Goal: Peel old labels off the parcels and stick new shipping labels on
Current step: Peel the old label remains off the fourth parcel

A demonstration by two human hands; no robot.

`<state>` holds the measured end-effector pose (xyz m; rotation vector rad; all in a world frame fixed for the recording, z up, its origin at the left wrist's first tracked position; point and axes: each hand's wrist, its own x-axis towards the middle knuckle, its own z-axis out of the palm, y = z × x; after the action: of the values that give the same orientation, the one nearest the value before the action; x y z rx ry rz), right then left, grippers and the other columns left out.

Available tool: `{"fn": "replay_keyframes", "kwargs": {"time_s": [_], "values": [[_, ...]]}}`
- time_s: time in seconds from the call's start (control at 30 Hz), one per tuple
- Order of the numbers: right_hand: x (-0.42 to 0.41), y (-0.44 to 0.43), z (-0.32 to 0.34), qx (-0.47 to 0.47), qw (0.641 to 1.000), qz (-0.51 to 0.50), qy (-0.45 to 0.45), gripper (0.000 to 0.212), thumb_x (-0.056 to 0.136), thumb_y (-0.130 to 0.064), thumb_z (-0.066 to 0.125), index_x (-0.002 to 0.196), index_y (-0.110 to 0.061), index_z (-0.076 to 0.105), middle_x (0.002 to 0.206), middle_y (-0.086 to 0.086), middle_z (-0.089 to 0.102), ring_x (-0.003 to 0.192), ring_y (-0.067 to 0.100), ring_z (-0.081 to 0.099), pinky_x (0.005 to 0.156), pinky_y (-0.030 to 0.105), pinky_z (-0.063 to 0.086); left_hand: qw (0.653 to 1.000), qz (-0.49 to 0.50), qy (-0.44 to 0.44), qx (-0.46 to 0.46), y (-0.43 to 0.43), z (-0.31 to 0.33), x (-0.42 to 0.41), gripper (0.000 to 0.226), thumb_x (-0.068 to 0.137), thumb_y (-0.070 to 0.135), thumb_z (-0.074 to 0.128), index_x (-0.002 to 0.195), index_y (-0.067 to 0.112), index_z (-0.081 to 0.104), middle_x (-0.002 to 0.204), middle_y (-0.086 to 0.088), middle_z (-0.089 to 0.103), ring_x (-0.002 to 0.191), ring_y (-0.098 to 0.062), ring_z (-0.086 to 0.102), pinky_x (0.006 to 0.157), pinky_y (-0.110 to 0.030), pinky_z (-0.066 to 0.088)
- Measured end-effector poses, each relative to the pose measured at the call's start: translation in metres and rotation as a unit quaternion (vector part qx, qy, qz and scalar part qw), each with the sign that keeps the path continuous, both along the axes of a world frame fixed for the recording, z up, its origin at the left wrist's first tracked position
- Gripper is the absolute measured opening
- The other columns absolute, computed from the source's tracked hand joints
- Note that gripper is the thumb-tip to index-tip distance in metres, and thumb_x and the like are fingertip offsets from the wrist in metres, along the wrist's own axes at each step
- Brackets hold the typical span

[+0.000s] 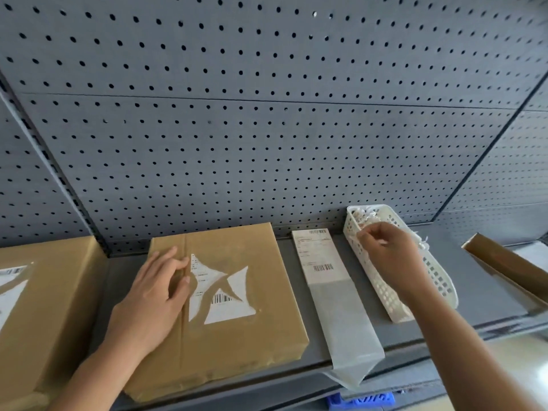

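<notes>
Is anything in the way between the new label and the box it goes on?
Only bare shelf lies between the new label strip and the parcel. But torn scraps of the old label sit on the parcel's top, the left hand resting beside them.

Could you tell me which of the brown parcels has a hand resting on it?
The middle parcel, bearing torn label scraps: the left hand lies flat on it. The far-left parcel is untouched.
</notes>
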<state>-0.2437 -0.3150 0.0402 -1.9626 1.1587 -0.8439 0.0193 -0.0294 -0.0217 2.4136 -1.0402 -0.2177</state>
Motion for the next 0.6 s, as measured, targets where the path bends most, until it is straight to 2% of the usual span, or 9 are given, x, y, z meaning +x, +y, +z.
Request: {"fn": "replay_keyframes", "kwargs": {"time_s": [0.07,0.17,0.33,0.47,0.6], "values": [[-0.015,-0.012,0.007,0.004,0.999,-0.035,0.009,0.009,0.092,-0.023,0.066,0.084,-0.023,0.071,0.082,-0.010,0.069,0.070,0.013,0.061,0.060,0.027,0.044,1.000,-0.002,0.002,-0.002,-0.001,0.001,-0.001,0.061,0.092,0.064,0.023,0.143,0.038,0.044,0.161,0.027,0.016,0.151,0.003,0.001,0.118,-0.050,0.031],[-0.034,-0.029,0.010,-0.010,0.995,-0.075,0.058,0.012,0.092,-0.026,0.065,0.084,-0.023,0.072,0.080,-0.007,0.070,0.067,0.016,0.063,0.054,0.027,0.046,1.000,0.005,0.002,0.003,-0.002,0.001,-0.002,0.055,0.095,0.060,0.026,0.142,0.038,0.044,0.161,0.028,0.017,0.151,0.003,0.002,0.117,-0.052,0.031],[-0.052,-0.048,0.003,-0.027,0.984,-0.121,0.126,0.013,0.092,-0.031,0.065,0.085,-0.021,0.069,0.078,-0.004,0.068,0.063,0.020,0.063,0.063,0.041,0.059,1.000,-0.001,-0.008,0.001,-0.002,-0.002,0.001,0.052,0.096,0.059,0.029,0.142,0.039,0.045,0.154,0.034,0.016,0.152,0.001,0.004,0.116,-0.056,0.032],[-0.061,-0.056,-0.007,-0.055,0.972,-0.146,0.175,0.010,0.091,-0.033,0.062,0.091,-0.025,0.068,0.078,-0.006,0.065,0.062,0.020,0.065,0.065,0.043,0.059,1.000,-0.002,-0.012,-0.002,-0.002,-0.004,0.001,0.051,0.097,0.057,0.031,0.142,0.037,0.047,0.154,0.032,0.018,0.152,-0.002,0.007,0.117,-0.055,0.031],[-0.063,-0.061,-0.015,-0.075,0.968,-0.166,0.171,0.010,0.091,-0.034,0.060,0.089,-0.026,0.065,0.077,-0.005,0.065,0.061,0.022,0.066,0.064,0.043,0.060,1.000,0.003,-0.002,-0.015,-0.002,-0.003,0.000,0.055,0.093,0.059,0.030,0.140,0.037,0.049,0.160,0.024,0.024,0.152,-0.002,0.009,0.119,-0.053,0.029]]}}
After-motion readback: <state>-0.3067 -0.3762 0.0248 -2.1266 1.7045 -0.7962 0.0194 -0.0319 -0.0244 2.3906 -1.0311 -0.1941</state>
